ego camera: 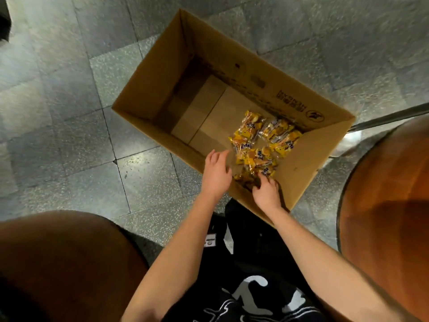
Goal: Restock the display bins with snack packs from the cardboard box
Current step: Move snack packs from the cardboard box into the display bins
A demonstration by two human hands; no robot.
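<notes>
An open cardboard box stands on the floor below me. Several yellow snack packs lie in its near right corner; the rest of its bottom is bare cardboard. My left hand reaches over the box's near wall, fingers relaxed and spread, just left of the packs and holding nothing. My right hand is down inside the near corner, its fingers curled onto a snack pack at the edge of the pile. No display bins show in this view.
The floor is grey speckled tile. A brown rounded surface fills the lower left and another the right. A metal bar runs behind the box's right corner. Black printed clothing lies between my arms.
</notes>
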